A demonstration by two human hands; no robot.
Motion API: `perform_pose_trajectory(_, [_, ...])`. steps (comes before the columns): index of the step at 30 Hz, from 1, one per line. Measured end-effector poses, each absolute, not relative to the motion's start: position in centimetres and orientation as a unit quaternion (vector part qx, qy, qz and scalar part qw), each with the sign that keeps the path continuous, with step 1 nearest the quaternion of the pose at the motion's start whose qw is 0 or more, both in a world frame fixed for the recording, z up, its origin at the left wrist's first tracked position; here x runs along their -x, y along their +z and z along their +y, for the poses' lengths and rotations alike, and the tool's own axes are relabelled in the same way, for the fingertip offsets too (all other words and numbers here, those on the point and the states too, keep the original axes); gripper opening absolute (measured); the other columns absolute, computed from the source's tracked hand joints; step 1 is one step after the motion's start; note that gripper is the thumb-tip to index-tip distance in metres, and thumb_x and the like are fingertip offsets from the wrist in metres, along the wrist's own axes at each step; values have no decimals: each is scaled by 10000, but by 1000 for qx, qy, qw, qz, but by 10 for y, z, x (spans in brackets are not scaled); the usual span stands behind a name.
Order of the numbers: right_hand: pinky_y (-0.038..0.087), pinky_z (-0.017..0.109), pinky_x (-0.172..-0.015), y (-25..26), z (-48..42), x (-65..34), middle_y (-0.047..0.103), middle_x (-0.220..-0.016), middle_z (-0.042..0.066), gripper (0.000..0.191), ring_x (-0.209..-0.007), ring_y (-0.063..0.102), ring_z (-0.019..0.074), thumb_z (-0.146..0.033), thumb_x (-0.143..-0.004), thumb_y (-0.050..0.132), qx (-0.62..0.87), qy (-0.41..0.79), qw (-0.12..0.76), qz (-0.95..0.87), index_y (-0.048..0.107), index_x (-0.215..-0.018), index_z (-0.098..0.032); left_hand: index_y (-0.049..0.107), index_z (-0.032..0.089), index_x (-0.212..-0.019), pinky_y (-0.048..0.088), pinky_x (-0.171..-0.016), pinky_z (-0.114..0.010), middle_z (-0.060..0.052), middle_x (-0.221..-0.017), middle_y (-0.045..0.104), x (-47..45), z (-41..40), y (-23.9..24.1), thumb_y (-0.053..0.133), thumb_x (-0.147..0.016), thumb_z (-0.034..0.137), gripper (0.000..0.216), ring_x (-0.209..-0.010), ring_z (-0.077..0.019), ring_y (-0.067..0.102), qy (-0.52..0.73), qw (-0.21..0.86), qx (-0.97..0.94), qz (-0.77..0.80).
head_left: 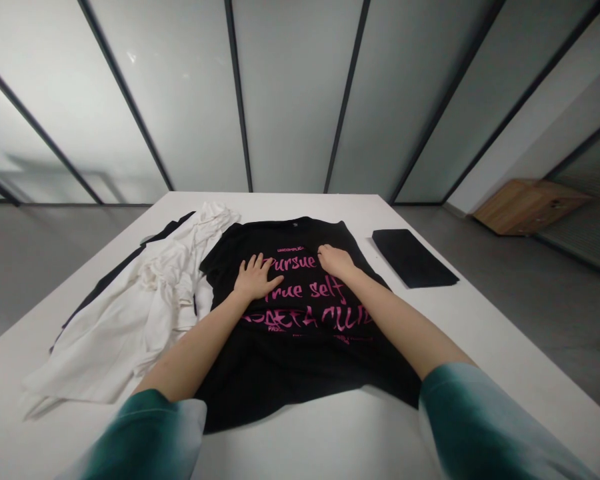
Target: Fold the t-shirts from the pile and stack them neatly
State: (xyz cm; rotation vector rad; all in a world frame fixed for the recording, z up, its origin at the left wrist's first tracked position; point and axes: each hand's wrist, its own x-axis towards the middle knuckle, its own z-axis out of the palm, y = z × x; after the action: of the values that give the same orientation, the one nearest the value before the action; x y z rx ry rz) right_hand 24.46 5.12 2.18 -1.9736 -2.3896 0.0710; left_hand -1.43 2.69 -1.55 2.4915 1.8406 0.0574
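A black T-shirt (pixel 260 373) with pink lettering lies spread on the table, its collar at the far end and its hem towards me. My left hand (pixel 256 277) rests flat on the left part of the lettering, fingers spread. At the right end of the word "Pursue", my right hand (pixel 336 261) is closed, its curled fingertips against the shirt's fabric. The left sleeve lies out to the side; the right sleeve does not show. Some of the print is covered by my hands and forearms.
Rumpled white garments (pixel 125 320) lie along the left, with a dark garment (pixel 105 287) partly under them. To the right is a neatly folded black garment (pixel 414 259) on the white table (pixel 485 333). Beyond the table stand frosted glass panels (pixel 295 100) and a wooden cabinet (pixel 525 207).
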Motion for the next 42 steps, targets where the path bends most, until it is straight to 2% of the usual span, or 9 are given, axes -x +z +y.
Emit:
perform_pose_trajectory(7, [452, 343, -941, 27, 61, -271, 691, -1166, 104, 350, -1082, 624, 242, -326, -999, 365, 620, 49, 122, -773, 668, -1106, -187, 344, 200, -1533, 200, -1172, -553, -143, -1621, 251, 14, 26, -14, 239, -902, 746, 841, -1485, -351, 221, 14, 19, -803, 595])
perform_pose_trajectory(10, [364, 451, -1070, 20, 66, -283, 516, -1442, 178, 459, -1321, 470, 319, -376, -992, 380, 677, -19, 136, -723, 560, -1343, -140, 341, 198, -1534, 196, -1174, -553, -142, -1623, 246, 14, 25, -13, 241, -906, 740, 835, -1488, -348, 214, 12, 20, -803, 596])
perform_pose_trajectory(14, [251, 540, -1142, -1, 69, -293, 286, -1599, 179, 678, -1460, 262, 377, -548, -967, 397, 693, 38, 41, -719, 374, -1518, -155, 335, 204, -1536, 196, -1177, -546, -136, -1624, 245, 14, 25, -13, 250, -907, 736, 829, -1489, -342, 216, 12, 18, -801, 598])
perform_pose_trajectory(21, [281, 430, -1166, -19, 65, -308, 455, -1525, 40, 449, -1442, 345, 254, -398, -989, 412, 616, 90, 90, -778, 587, -1375, -252, 330, 207, -1540, 198, -1177, -544, -128, -1624, 248, 15, 25, -13, 252, -907, 734, 827, -1490, -342, 212, 11, 17, -802, 597])
perform_pose_trajectory(24, [351, 363, -1121, -15, 63, -310, 581, -1413, 48, 403, -1370, 457, 219, -338, -996, 379, 605, 109, 147, -775, 693, -1221, -224, 332, 216, -1539, 196, -1178, -544, -121, -1625, 248, 15, 25, -14, 254, -906, 736, 823, -1490, -341, 213, 15, 17, -801, 598])
perform_pose_trajectory(29, [476, 353, -903, 1, 67, -299, 711, -1170, 105, 393, -1075, 654, 262, -385, -999, 361, 662, 75, 147, -731, 672, -1151, -200, 337, 198, -1536, 189, -1180, -548, -138, -1625, 240, 15, 25, -14, 239, -905, 741, 839, -1491, -343, 210, 16, 22, -803, 596])
perform_pose_trajectory(33, [477, 378, -848, 16, 87, -297, 711, -1073, 147, 372, -984, 660, 290, -331, -986, 348, 710, 13, 151, -688, 631, -1169, -172, 339, 210, -1535, 192, -1180, -541, -131, -1619, 261, 15, 24, -15, 244, -902, 746, 835, -1489, -338, 219, 21, 19, -802, 596])
perform_pose_trajectory(38, [427, 400, -996, 19, 137, -315, 579, -1303, 176, 426, -1195, 547, 298, -246, -916, 398, 700, -27, 224, -677, 618, -1270, -156, 336, 235, -1535, 189, -1180, -538, -108, -1620, 269, 16, 25, -18, 255, -896, 753, 827, -1486, -339, 225, 27, 16, -803, 595])
perform_pose_trajectory(42, [409, 433, -1040, 9, 177, -324, 576, -1322, 124, 441, -1217, 531, 286, -230, -869, 440, 699, 26, 174, -693, 657, -1253, -215, 327, 231, -1540, 185, -1182, -544, -109, -1622, 264, 15, 24, -17, 258, -894, 754, 834, -1488, -343, 217, 22, 22, -800, 599])
